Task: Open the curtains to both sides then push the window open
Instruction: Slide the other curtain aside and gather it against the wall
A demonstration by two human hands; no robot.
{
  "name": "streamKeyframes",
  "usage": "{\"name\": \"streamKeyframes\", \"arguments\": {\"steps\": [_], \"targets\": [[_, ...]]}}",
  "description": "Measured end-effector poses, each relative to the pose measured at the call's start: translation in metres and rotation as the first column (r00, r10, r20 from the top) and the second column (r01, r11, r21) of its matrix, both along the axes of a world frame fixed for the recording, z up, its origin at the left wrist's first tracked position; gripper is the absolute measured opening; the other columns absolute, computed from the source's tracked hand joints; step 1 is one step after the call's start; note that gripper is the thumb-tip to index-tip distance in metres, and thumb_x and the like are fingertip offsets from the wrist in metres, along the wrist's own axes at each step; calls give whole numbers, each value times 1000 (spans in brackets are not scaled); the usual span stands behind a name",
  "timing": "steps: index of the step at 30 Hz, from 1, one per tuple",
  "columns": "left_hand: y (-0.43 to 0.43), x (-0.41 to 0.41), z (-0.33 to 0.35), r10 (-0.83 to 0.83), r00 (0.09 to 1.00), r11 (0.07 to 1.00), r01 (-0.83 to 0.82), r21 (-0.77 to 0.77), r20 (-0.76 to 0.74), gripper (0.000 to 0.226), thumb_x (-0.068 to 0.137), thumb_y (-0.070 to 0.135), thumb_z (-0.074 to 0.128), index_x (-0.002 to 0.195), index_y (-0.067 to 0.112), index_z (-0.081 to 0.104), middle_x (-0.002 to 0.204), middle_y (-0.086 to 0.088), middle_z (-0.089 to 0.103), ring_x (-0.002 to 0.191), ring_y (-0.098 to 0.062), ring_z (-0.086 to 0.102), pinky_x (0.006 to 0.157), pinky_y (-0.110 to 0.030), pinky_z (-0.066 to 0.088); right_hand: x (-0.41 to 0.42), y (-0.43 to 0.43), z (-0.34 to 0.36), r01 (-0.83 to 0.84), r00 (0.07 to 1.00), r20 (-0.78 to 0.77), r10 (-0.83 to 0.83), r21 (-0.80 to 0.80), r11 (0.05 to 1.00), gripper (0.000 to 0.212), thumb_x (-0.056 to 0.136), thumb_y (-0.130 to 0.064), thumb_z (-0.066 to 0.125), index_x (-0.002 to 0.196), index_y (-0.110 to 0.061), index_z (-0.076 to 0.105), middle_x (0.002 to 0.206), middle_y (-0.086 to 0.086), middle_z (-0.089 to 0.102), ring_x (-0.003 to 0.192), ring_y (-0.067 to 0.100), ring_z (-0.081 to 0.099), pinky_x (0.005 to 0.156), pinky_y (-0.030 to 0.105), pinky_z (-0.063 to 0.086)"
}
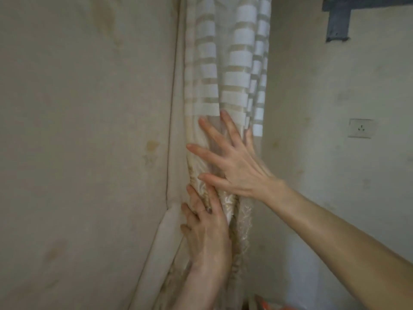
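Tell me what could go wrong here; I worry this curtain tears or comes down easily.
1. Both the right hand and the left hand press on the bunched curtain; a hard sideways shove could strain its hanging, which is out of view.
2. The left hand's fingers dig into the embroidered lower folds, where stitching might snag.
3. The window is hidden behind the fabric, so a push now could land blind.

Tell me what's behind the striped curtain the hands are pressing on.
Daylight glows through the striped curtain, so a window likely sits behind it, but no frame or glass shows. The left hand and right hand lie spread on the bunched fabric, which covers everything behind.
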State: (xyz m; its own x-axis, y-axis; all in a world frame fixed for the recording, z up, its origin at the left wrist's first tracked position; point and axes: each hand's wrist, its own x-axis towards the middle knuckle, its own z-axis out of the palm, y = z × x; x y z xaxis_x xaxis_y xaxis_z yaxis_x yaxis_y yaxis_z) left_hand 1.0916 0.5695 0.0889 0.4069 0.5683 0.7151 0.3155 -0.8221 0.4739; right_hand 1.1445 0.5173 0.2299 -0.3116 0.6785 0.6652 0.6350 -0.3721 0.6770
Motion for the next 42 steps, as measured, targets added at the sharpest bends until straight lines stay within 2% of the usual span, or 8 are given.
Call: {"name": "streamKeyframes", "arguments": {"steps": [5, 13, 22, 25, 29, 35, 39, 42], "targets": [[19, 38, 6, 51, 999, 997, -51, 62, 4, 59, 78, 3, 24, 137, 0, 31, 134, -40, 46, 98, -57, 61, 59, -53, 58, 35, 38, -4, -15, 996, -90, 27, 138, 990, 61, 89, -66, 36, 145, -41, 35, 163, 8, 5, 146, 46, -7, 105, 78, 4], [52, 108, 14, 148, 984, 968, -165, 187, 100, 49, 90, -2, 27, 138, -6, 35, 133, -39, 47, 92, -50, 64, 68, -48, 59, 107, 79, -1, 59, 990, -135, -30, 217, 974, 62, 87, -69, 30, 144, -45, 34, 163, 9, 4, 147, 43, -6, 109, 70, -1], [82, 186, 25, 140, 976, 979, -111, 173, -169, 55, 82, 3, 26, 132, -10, 45, 114, -38, 61, 79, -44, 69, 61, -42, 60, 208, 105, 3, 280, 840, -469, -271, -53, 959, 70, 84, -76, 29, 147, -54, 7, 162, 0, -17, 145, 33, -25, 114, 65, -6], [74, 178, 23, 58, 994, 985, -41, 165, -98, 58, 87, 5, 32, 144, -5, 26, 135, -39, 44, 109, -52, 58, 82, -52, 54, 209, 93, 2, 294, 844, -443, -301, -85, 952, 71, 86, -75, 29, 148, -50, 6, 161, 0, -19, 144, 33, -26, 114, 64, -8], [69, 161, 13, 50, 998, 974, -41, 221, -36, 96, 62, 26, 73, 146, 6, 32, 150, -29, 32, 136, -50, 32, 101, -65, 35, 199, 77, -5, 143, 918, -371, -138, -14, 990, 71, 86, -71, 23, 150, -44, 7, 162, 1, -14, 146, 32, -20, 114, 66, -4], [45, 148, 18, -72, 997, 997, 73, -38, 18, 127, 64, 76, 57, 147, 23, -22, 157, -13, -25, 145, -39, -14, 117, -55, 8, 184, 66, -11, -11, 961, -274, 38, 97, 995, 66, 92, -61, 37, 151, -40, 14, 164, 2, -7, 148, 33, -12, 110, 67, 11], [38, 155, 16, -33, 999, 997, 30, -75, -43, 126, 71, 62, 66, 145, 21, -27, 154, -17, -33, 144, -42, -15, 115, -58, 14, 172, 68, -9, -60, 964, -251, 85, 103, 993, 71, 90, -63, 43, 151, -42, 14, 163, 2, -10, 147, 34, -16, 109, 73, 9], [47, 170, 10, 7, 1000, 1000, -7, -12, -19, 116, 75, 18, 73, 144, 22, -20, 158, -23, -14, 144, -48, 6, 107, -60, 33, 176, 75, -7, -45, 974, -216, 73, 129, 991, 73, 88, -63, 47, 151, -40, 18, 164, 5, -5, 148, 37, -12, 109, 74, 7]]}}
